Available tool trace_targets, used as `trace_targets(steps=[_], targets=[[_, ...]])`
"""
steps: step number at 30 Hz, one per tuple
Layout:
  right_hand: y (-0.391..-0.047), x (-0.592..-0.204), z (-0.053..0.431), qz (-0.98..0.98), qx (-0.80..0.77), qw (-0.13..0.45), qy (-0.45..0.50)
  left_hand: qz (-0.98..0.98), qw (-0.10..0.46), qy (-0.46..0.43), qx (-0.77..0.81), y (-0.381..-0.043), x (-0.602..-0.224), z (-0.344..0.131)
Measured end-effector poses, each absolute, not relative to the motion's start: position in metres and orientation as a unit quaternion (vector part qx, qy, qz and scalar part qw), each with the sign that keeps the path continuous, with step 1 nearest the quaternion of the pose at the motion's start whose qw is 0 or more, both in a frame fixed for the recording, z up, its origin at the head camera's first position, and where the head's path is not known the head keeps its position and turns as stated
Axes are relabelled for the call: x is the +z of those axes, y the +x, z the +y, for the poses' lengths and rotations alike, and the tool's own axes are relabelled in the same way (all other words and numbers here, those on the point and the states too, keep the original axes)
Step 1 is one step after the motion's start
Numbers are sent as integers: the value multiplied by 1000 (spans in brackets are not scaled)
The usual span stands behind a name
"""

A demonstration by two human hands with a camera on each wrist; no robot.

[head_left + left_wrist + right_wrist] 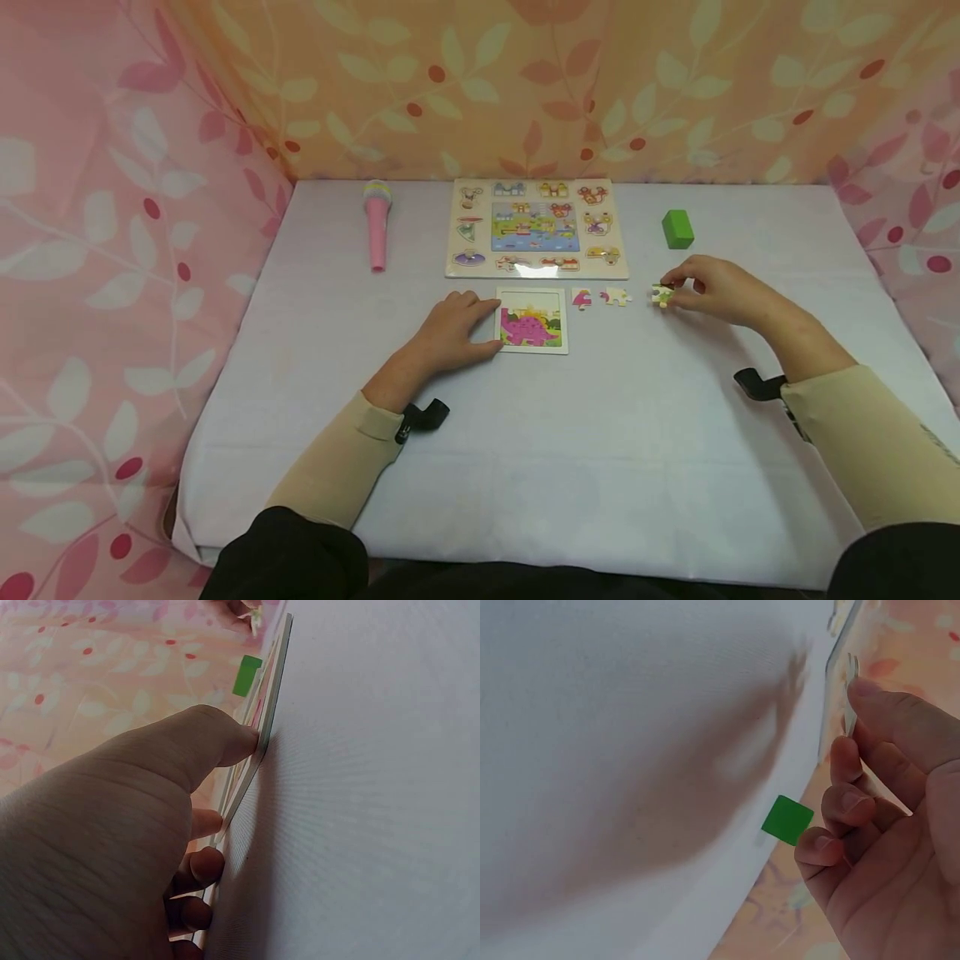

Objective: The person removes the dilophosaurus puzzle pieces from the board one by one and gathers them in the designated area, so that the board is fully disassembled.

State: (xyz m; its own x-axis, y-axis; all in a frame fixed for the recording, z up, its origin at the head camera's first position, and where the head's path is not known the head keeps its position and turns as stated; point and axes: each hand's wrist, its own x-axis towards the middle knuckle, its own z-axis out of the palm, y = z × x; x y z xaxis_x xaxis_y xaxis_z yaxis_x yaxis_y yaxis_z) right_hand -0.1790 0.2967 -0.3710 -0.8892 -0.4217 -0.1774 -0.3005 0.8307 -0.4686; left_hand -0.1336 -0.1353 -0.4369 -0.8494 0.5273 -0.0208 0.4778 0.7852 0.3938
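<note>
My right hand (716, 290) pinches a jigsaw piece (661, 295) between thumb and fingertips, just above the table. In the right wrist view the piece (850, 697) is edge-on and shows two thin edges; whether it is one piece or two I cannot tell. My left hand (453, 332) lies beside a small framed dinosaur puzzle (529, 325), thumb and index finger spread and touching its left edge. A pink dinosaur fills most of the picture. Between this puzzle and my right hand lie two loose jigsaw pieces, a pink one (582, 298) and a pale one (617, 297).
Behind the small puzzle lies a larger wooden puzzle board (536, 268). A green block (678, 229) sits beyond my right hand. At the back left is a pink toy microphone (377, 229). Floral curtains (525, 92) border the white-covered table (600, 483).
</note>
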Motion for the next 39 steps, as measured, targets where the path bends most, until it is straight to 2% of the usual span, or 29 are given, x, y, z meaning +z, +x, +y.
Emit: trace_targets(steps=[8,16,23,39], targets=[[-187,-383,291,941,-221,177,-185,941,64,270,195,-134,-436,-136],[-185,-389,287,946,-172,151,-232,941,63,271,194,-134,-437,-135],[-180,-384,287,953,-173,152,-197,942,64,267,192,-134,-437,-135],[-153,-346,260,949,-235,37,-207,943,62,266,191,-133,-435,-134]])
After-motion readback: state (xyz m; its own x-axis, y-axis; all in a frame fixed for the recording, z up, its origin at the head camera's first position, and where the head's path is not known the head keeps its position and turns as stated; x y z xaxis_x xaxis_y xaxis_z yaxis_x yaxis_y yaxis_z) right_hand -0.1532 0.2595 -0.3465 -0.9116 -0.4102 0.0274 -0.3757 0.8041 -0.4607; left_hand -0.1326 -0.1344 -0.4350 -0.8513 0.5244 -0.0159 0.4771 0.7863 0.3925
